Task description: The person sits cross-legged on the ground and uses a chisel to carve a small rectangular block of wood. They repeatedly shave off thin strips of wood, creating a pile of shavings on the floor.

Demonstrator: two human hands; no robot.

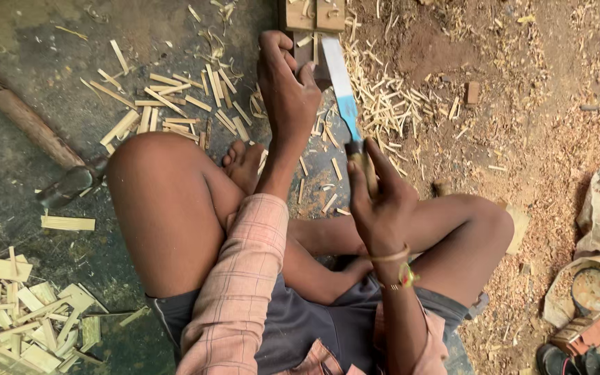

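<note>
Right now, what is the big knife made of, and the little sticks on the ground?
The knife blade looks like metal: flat, smooth, pale grey with a blue sheen. Its handle, in the right hand, seems wooden, though mostly hidden. The sticks look like split wood or bamboo: pale yellow, dull, straight-grained slivers. The left hand holds a small wooden block.

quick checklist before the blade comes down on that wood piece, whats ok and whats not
1. Right hand has the knife by its handle: ok.
2. Left hand steadies the wood piece: ok.
3. Left fingers away from the blade's line: not ok, they sit right beside it.
4. Bare foot away from the blade: cannot tell, it lies just below the hands.
5. Block behind the piece is seated firmly: cannot tell.
</note>
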